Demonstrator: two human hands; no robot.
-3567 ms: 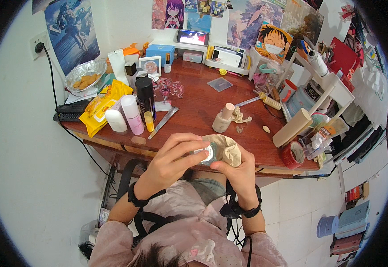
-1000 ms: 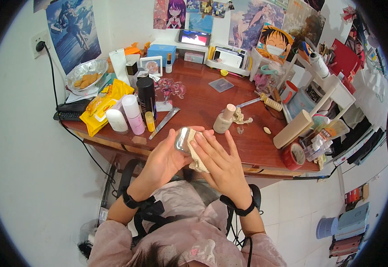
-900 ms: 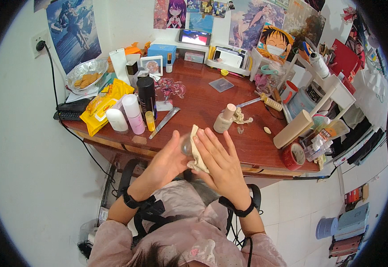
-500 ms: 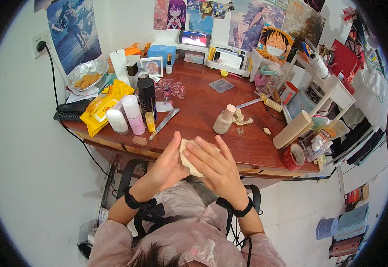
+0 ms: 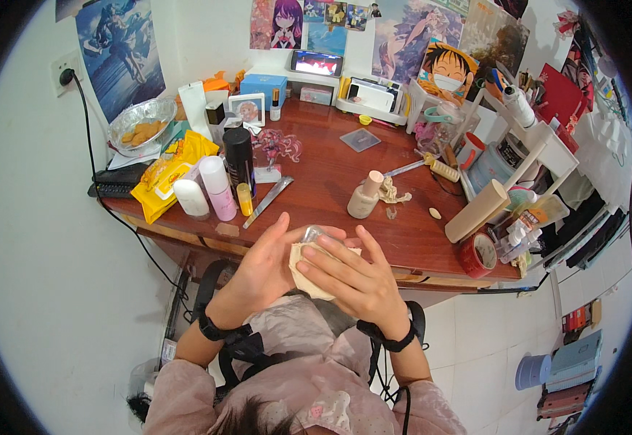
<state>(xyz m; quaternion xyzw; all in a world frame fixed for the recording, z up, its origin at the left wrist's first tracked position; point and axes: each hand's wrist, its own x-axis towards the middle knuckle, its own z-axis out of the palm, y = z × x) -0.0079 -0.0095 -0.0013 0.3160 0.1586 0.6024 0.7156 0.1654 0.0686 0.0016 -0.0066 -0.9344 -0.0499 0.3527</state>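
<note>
In front of the desk edge, I hold a soft-looking cream sheet [image 5: 313,291] between my hands. It lies over a clear, glossy object [image 5: 312,234] whose top shows above the sheet; I cannot tell its kind. My left hand [image 5: 258,270] cups them from the left, thumb raised and the other fingers mostly hidden behind. Across the front of the sheet, my right hand [image 5: 365,281] lays its fingers, with the thumb out of sight. A beige bottle with a pinkish cap [image 5: 366,196] stands on the desk beyond, beside crumpled cream scraps [image 5: 392,191].
The reddish-brown desk [image 5: 316,156] carries a yellow wipes pack [image 5: 165,181], a black can [image 5: 239,159], a pink-and-white bottle [image 5: 217,190] and a metal file-like strip [image 5: 268,201] at left. At right are a beige cylinder [image 5: 477,211], a red tape roll [image 5: 477,255] and a white rack [image 5: 541,156].
The sheet has turned and dropped slightly between my hands, and the clear object now shows above it. My left hand has shifted a little left, and its fingers reach behind the sheet.
</note>
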